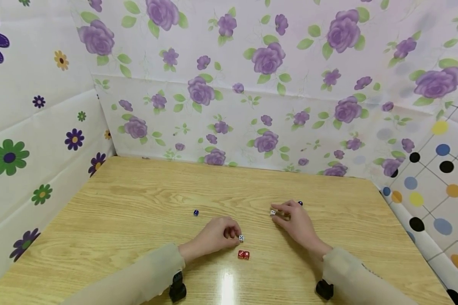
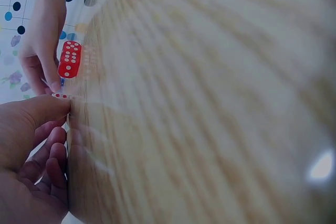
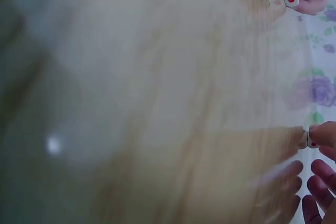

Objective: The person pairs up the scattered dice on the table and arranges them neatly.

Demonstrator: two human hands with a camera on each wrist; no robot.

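Observation:
My left hand [image 1: 216, 235] pinches a white die [image 1: 241, 238] between thumb and forefinger, low over the wooden table; its other fingers curl inward. Farther right, my right hand [image 1: 298, 223] has thumb and forefinger on a second white die [image 1: 272, 212], which also shows at the fingertips in the right wrist view [image 3: 312, 139]. Two red dice [image 1: 243, 255] sit side by side just in front of the left hand's die. A dark blue die [image 1: 196, 213] lies left and beyond that hand. Another dark blue die [image 1: 300, 203] is partly hidden behind the right hand.
The wood-grain table [image 1: 137, 199] reaches back to a sheet with purple roses [image 1: 267, 142]. A flower-print sheet [image 1: 57, 148] borders the left side, a dotted sheet [image 1: 431, 199] the right. Light glares off the tabletop near the front.

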